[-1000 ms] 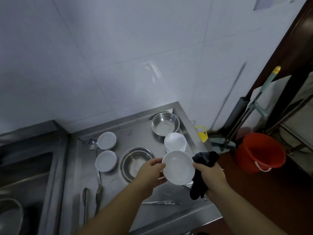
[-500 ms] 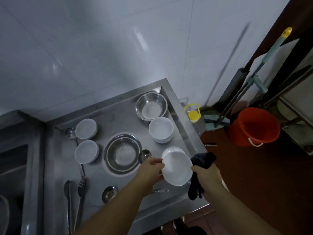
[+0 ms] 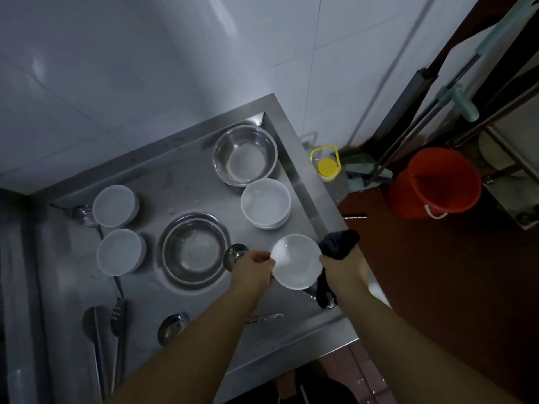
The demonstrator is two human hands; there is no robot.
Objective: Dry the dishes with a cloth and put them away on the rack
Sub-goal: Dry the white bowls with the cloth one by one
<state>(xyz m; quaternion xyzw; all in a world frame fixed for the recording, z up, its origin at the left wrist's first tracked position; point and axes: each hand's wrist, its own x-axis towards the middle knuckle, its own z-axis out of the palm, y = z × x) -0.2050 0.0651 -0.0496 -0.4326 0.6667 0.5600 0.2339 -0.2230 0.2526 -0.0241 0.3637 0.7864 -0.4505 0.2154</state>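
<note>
Item: small white bowl (image 3: 296, 260), held above the counter (image 3: 186, 176) near its 4 o'clock corner. My left hand (image 3: 253, 268) pinched its 9 o'clock rim; my right hand (image 3: 344, 265) gripped the dark cloth (image 3: 338, 243) at 3 o'clock. Best wiped, I judged, by steadying the rim and turning the cloth around the inside.

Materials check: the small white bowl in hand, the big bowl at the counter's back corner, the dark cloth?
Small white bowl: smooth and glossy with a soft sheen, ceramic or melamine; the look leaves it open.
Big bowl: polished metal, likely stainless steel, with mirror-like reflections like the counter under it.
Dark cloth: soft matte fabric, bunched and drooping from the right hand.
</note>
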